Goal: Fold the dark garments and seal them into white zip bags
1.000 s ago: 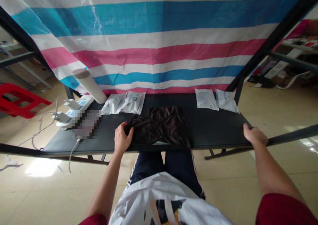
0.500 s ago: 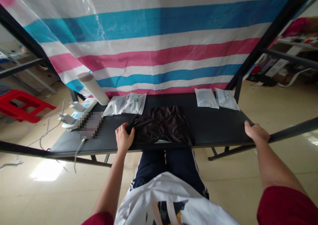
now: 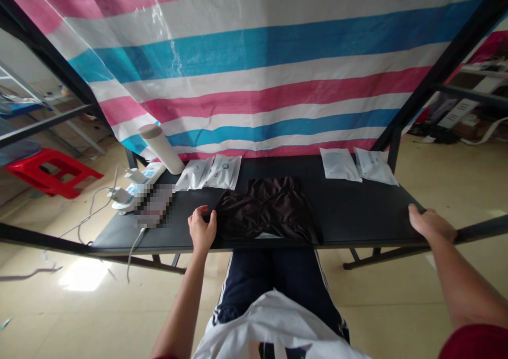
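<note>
A dark brown garment (image 3: 268,210) lies crumpled at the front middle of the black table (image 3: 349,216). My left hand (image 3: 201,229) rests at the garment's left edge, thumb and fingers closed on a bit of the cloth. My right hand (image 3: 431,224) is far to the right, curled over the table's front right corner and gripping its edge. My dark trousers and white shirt show below the table.
Two white packets (image 3: 212,172) lie at the back left and two more packets (image 3: 357,165) at the back right. A white cylinder (image 3: 161,148), a power strip with plugs (image 3: 133,187) and cables sit at the left. A striped tarp (image 3: 254,84) hangs behind. A red stool (image 3: 51,171) stands far left.
The view has tilted and shifted a little, so everything sits slightly lower and to the right. Both hands keep their places on the garment and the table corner.
</note>
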`<state>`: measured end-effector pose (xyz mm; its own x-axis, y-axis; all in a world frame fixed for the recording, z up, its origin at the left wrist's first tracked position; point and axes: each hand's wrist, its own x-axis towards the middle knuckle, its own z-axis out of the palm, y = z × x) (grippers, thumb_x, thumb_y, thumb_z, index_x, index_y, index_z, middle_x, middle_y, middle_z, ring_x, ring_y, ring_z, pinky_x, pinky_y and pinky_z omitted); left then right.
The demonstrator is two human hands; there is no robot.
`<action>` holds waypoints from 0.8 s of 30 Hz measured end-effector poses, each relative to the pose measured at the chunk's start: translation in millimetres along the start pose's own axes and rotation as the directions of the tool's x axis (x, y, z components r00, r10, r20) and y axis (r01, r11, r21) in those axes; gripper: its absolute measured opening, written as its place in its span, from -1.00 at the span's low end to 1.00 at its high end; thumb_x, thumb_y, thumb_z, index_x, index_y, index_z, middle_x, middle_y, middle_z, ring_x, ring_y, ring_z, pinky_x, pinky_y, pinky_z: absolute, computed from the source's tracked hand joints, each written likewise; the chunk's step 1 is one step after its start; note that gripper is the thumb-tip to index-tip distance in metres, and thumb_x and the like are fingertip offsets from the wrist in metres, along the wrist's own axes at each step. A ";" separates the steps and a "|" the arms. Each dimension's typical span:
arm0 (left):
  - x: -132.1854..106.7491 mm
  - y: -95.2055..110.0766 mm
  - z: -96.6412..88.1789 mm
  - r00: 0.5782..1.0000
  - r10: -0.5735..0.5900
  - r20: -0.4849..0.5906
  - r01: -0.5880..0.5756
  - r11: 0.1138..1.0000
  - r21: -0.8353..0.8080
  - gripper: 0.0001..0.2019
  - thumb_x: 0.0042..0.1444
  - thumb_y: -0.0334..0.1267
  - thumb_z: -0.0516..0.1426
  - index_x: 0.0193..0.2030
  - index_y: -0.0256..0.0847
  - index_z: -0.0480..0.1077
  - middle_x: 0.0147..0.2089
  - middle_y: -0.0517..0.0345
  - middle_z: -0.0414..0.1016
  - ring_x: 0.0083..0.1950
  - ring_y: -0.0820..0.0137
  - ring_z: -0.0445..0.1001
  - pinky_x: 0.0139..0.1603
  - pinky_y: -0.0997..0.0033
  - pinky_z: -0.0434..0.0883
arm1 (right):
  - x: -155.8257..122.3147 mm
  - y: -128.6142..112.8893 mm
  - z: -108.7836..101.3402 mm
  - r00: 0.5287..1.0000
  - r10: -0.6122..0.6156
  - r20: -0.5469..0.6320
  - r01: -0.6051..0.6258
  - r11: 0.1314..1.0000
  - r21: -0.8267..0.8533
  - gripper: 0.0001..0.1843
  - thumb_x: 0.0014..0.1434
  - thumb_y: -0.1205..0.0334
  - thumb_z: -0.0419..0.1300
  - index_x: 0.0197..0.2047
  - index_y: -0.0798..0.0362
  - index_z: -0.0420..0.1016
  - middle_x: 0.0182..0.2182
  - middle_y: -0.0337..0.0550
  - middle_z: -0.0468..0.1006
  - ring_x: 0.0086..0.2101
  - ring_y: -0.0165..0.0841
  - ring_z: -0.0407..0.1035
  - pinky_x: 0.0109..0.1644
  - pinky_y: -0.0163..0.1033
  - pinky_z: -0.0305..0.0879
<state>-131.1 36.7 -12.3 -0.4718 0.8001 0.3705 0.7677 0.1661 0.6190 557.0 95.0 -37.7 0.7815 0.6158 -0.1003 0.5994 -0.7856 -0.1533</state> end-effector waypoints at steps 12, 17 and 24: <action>3.0 -1.5 -1.2 0.995 -0.023 0.096 0.020 0.999 0.035 -0.66 0.20 0.00 0.03 -0.07 -0.19 0.39 -0.11 -0.06 0.52 0.03 0.06 0.38 0.06 0.03 0.36 | 3.9 3.3 4.9 1.000 -0.001 -0.014 0.001 1.000 -0.004 -0.11 0.24 -0.28 -0.25 0.24 0.30 0.35 -0.01 0.55 0.48 0.06 0.26 0.38 -0.05 0.21 0.31; 4.3 1.0 -0.7 0.995 -0.023 0.097 0.019 0.999 0.046 -0.68 0.22 0.03 0.02 -0.12 -0.14 0.40 -0.17 -0.03 0.54 -0.01 0.07 0.43 0.01 0.06 0.38 | 16.2 8.8 12.2 1.000 0.023 0.015 -0.023 0.999 -0.045 -0.08 0.20 -0.33 -0.26 0.27 0.23 0.32 0.00 0.49 0.48 0.07 0.25 0.38 -0.01 0.21 0.28; 4.3 18.1 -3.8 0.976 -0.046 0.212 -0.034 0.933 0.359 -0.67 0.24 0.00 -0.03 -0.26 -0.17 0.43 -0.19 -0.09 0.55 -0.04 -0.01 0.46 -0.06 0.04 0.34 | 21.8 10.5 13.3 0.998 0.051 0.036 -0.049 0.998 -0.050 -0.07 0.14 -0.35 -0.23 0.31 0.16 0.27 0.01 0.51 0.45 0.11 0.25 0.33 0.01 0.22 0.24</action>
<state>-120.9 41.0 3.2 -0.4038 0.8956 0.1868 0.8879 0.3346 0.3156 578.0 100.9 -54.6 0.8040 0.5771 -0.1436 0.5686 -0.8167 -0.0984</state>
